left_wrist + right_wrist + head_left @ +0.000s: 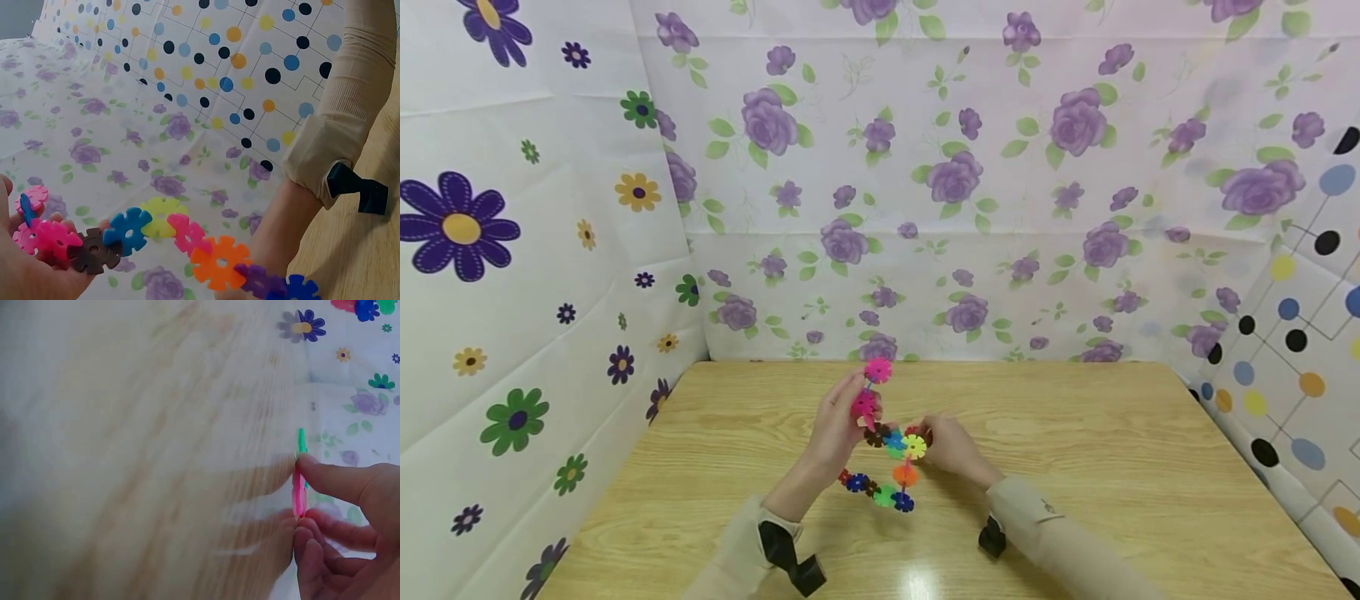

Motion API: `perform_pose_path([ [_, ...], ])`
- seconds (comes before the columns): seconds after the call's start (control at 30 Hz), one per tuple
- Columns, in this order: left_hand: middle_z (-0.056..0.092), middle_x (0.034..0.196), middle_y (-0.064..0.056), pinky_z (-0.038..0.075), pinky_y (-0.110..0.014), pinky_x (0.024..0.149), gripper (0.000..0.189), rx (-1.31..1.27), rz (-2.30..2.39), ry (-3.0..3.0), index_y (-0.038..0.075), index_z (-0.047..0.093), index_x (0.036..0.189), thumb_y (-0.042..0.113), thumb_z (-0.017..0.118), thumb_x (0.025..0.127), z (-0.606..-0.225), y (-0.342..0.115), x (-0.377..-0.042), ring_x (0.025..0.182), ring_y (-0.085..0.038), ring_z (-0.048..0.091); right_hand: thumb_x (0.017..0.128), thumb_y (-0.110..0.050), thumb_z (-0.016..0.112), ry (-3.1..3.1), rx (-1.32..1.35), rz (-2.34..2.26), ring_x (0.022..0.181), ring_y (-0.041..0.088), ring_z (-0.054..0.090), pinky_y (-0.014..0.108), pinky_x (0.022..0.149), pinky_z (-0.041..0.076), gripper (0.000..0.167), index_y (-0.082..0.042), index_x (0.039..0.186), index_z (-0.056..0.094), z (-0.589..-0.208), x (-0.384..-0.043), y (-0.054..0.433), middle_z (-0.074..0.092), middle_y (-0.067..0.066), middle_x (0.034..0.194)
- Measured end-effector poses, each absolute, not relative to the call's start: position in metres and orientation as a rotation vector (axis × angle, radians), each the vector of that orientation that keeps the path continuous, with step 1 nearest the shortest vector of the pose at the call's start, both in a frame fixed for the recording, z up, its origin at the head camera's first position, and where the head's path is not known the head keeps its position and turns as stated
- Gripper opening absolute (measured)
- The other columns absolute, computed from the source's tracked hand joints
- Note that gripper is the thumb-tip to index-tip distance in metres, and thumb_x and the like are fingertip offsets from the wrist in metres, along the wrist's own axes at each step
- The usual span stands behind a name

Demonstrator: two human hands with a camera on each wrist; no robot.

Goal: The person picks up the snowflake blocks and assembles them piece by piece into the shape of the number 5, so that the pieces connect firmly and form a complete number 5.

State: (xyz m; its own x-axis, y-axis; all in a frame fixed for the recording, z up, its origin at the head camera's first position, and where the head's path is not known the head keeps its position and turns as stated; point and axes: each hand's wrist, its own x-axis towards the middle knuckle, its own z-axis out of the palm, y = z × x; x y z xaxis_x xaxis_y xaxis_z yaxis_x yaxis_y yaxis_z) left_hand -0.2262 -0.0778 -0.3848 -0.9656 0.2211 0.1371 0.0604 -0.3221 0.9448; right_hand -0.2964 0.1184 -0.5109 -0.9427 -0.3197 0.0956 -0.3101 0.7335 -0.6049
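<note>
A chain of colourful plastic snowflake discs (913,447) hangs above the table, bending down and back in a loop. My left hand (835,421) grips its upper end at the pink discs (59,239), beside a brown disc (94,251). Yellow, orange (220,262) and dark blue discs follow along the chain. On the chain's right side, my right hand (953,448) pinches a pink disc (299,494), seen edge-on with a green one behind it in the right wrist view. Whether these two join the chain is hard to tell.
The light wooden table (1075,517) spreads beneath both hands. Flower-printed cloth (880,167) hangs behind it and along the left, with dotted cloth (1300,375) on the right. Black wrist straps (778,546) circle the cuffs.
</note>
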Motion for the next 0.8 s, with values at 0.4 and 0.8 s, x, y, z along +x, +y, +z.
perform_pose_path([
  [0.4,0.059,0.072,0.001,0.057,-0.029,0.064,0.018,0.209,2.529,1.752,0.018,0.061,0.101,0.034,0.053,0.1,-0.386,-0.076,-0.228,0.062,-0.011,0.055,0.07,-0.011,0.086,2.911,-0.469,-0.997,0.063,0.013,0.05,0.024,0.056,0.044,0.025,-0.003,0.077,0.063,-0.506,-0.292,0.121,0.06,0.003,0.071],
  [0.8,0.059,0.075,0.001,0.058,-0.044,0.08,0.018,0.268,2.462,1.761,0.018,0.061,0.104,0.034,0.055,0.099,-0.377,-0.065,-0.219,0.07,-0.014,0.059,0.067,-0.006,0.086,2.878,-0.475,-0.991,0.056,0.011,0.04,0.022,0.051,0.033,0.028,-0.003,0.069,0.058,-0.505,-0.287,0.126,0.047,-0.001,0.061],
])
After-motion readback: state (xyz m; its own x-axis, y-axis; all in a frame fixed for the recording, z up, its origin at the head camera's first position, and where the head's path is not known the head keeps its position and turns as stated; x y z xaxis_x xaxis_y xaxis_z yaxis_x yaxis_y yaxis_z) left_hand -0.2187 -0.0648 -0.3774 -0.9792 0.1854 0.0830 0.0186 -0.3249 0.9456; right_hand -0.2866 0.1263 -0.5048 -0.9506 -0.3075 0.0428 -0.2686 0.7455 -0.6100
